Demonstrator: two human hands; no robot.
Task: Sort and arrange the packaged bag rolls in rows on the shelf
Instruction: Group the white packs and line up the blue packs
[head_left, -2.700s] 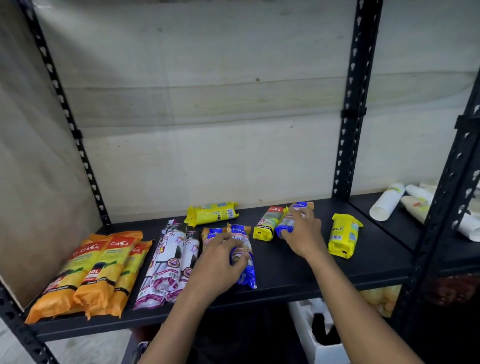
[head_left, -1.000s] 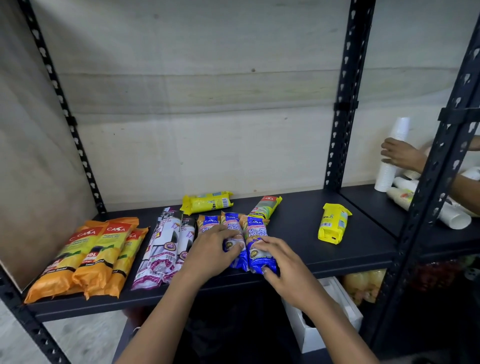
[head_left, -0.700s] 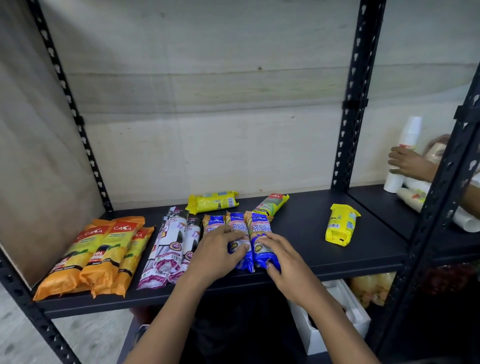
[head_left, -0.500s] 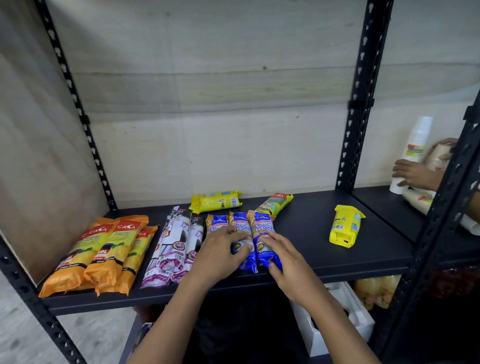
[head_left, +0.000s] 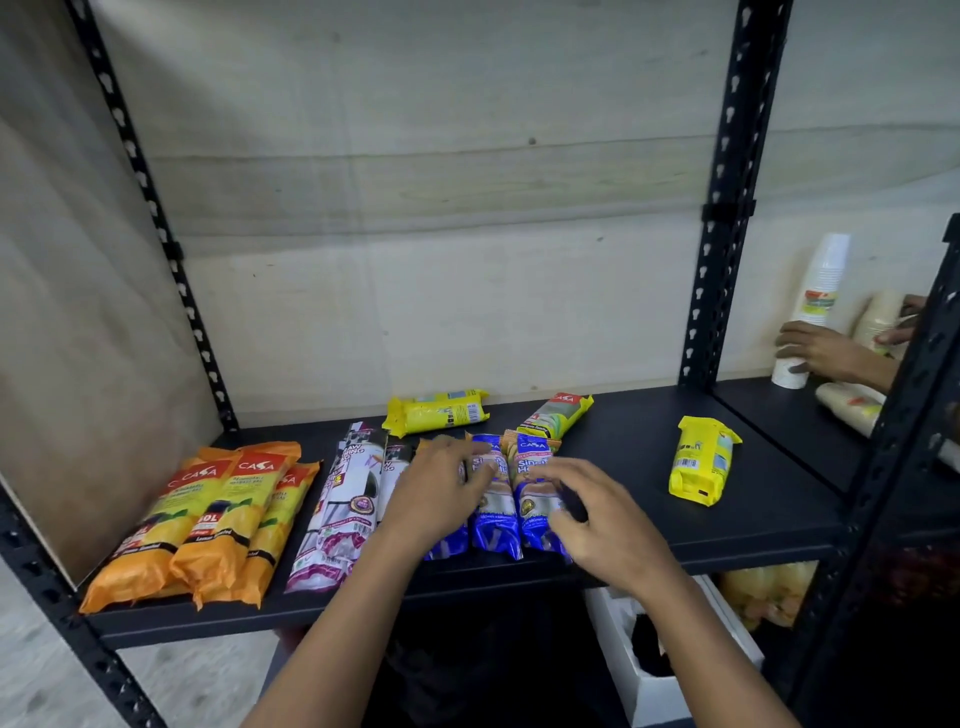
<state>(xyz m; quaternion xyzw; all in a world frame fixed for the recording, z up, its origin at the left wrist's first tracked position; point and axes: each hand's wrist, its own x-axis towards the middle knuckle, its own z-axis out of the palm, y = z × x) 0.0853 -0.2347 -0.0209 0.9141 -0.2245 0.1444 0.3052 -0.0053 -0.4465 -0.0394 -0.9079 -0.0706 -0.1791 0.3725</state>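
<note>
Three blue bag-roll packs (head_left: 497, 506) lie side by side at the front middle of the black shelf (head_left: 628, 467). My left hand (head_left: 439, 493) lies over the leftmost one, fingers spread, touching the middle pack. My right hand (head_left: 597, 512) hovers over the rightmost blue pack, fingers curled and apart, gripping nothing. To the left lie three orange packs (head_left: 208, 519) in a row and white-and-pink packs (head_left: 345, 499). Behind are a yellow pack (head_left: 436, 413) lying crosswise and a green-and-red pack (head_left: 553, 415). Another yellow pack (head_left: 701, 460) lies apart at the right.
Black perforated uprights (head_left: 722, 218) frame the bay. On the adjoining shelf at the right, another person's hand (head_left: 821, 353) holds a stack of white cups (head_left: 823, 280). A white box (head_left: 660, 686) stands below the shelf.
My right hand brought a blue pack from the back and set it beside the other two. Both hands pressed the packs together; now the right hand has lifted slightly off them.
</note>
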